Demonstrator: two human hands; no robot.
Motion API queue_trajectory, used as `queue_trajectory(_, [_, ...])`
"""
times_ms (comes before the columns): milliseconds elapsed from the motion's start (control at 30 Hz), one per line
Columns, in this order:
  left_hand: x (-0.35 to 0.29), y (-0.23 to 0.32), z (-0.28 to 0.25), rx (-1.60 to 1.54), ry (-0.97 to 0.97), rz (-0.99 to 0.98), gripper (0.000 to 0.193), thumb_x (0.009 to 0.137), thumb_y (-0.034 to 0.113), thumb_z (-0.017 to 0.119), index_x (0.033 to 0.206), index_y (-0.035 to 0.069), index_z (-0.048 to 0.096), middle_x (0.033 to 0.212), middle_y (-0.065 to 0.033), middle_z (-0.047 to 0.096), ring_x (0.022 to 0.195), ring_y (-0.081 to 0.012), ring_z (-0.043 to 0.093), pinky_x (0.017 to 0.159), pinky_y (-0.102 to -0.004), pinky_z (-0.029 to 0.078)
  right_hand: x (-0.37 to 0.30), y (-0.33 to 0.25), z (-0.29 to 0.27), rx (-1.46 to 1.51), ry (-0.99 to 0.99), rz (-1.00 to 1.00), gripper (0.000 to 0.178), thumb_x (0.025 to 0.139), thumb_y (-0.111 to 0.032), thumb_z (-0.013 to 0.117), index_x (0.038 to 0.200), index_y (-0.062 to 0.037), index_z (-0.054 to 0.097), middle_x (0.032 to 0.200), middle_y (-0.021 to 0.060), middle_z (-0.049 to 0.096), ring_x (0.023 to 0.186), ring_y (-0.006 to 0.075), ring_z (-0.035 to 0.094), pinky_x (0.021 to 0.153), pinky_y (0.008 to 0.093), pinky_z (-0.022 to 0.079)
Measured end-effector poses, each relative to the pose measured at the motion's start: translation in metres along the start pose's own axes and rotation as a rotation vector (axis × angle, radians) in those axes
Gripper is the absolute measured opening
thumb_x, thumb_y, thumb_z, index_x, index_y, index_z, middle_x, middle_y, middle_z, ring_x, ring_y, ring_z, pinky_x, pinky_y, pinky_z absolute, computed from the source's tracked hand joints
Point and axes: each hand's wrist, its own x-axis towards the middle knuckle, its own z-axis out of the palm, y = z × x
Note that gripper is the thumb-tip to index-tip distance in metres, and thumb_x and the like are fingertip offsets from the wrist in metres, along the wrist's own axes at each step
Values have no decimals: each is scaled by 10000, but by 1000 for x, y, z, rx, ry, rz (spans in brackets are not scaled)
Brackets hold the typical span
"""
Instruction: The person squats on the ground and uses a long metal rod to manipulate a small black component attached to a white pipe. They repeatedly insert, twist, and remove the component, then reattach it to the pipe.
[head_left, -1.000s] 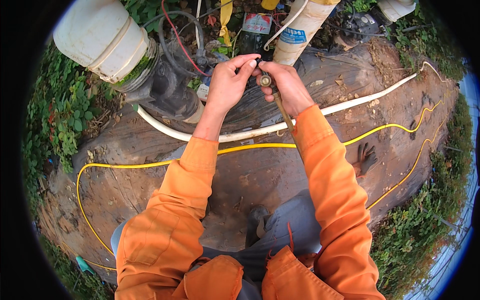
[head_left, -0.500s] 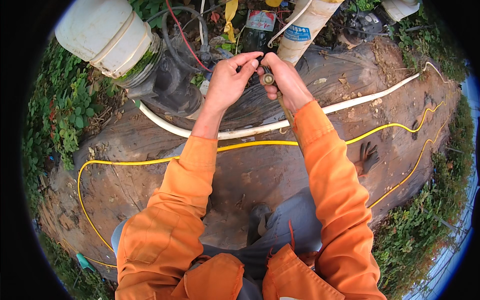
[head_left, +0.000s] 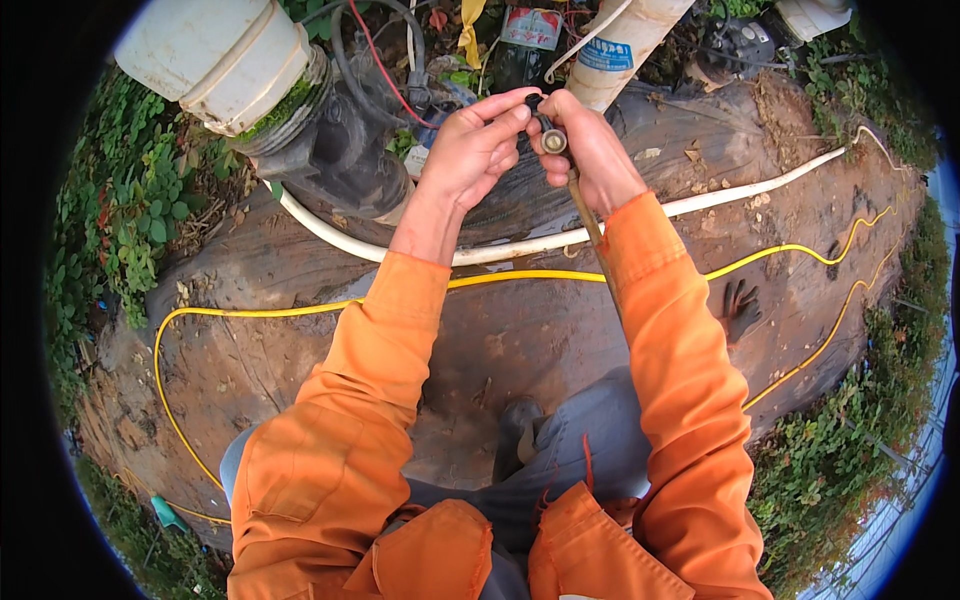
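Note:
My right hand [head_left: 598, 150] is closed around the top of a thin brownish rod [head_left: 586, 212], which runs down beneath my right forearm. At its upper end is a black head with a round, brass-coloured nozzle-like fitting [head_left: 553, 141] facing me. My left hand [head_left: 468, 150] reaches in from the left, its thumb and forefinger pinching the small black tip [head_left: 533, 102] of that head. My fingers partly cover the head, so its full shape is hidden. Both hands are held up in front of a dark bottle [head_left: 525, 60] with a red and pale label.
A white pipe [head_left: 520, 248] and a yellow hose [head_left: 520, 275] cross the sheet-covered ground. At left stands a large white container on a black fitting [head_left: 340, 160]; a thick pale pipe [head_left: 620, 60] leans behind my hands. To the right lies a dark glove [head_left: 740, 310]. Plants border both sides.
Both hands have shifted slightly right in view together with the rod. The black tip now shows more clearly between my left fingertips and right hand.

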Motion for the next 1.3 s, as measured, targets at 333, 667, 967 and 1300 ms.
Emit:
queue_trajectory(333, [7,7,-2,-240,-1,-170,382,919,9,554,1297,-17,511,828,-84,584,484,-20,367,415,-176,283,-4,0,3,-28,51,-28,259,855,-308,537,757,-68,520,606,-38,402,485,76,322,445,253,246])
queue_trajectory(667, [-2,2,12,-249,20,-98,356,941,31,540,1293,-12,513,824,-76,571,486,-25,365,416,-177,282,-6,-1,2,-30,65,-64,259,859,-301,545,758,-64,516,626,-19,432,479,75,342,433,253,257])
queue_trajectory(967, [-9,-4,28,-120,96,16,320,959,64,553,1273,0,546,784,-35,560,480,-21,355,419,-192,272,-5,0,-2,-25,37,-96,348,862,-363,557,779,-25,552,703,17,490,522,81,379,444,250,287])
queue_trajectory(1300, [-5,-3,30,-199,128,-19,369,938,11,519,1305,-10,503,814,-52,553,481,-27,362,410,-183,276,-3,1,-3,-45,65,-91,363,864,-368,557,790,-13,558,697,11,481,526,88,385,445,252,293])
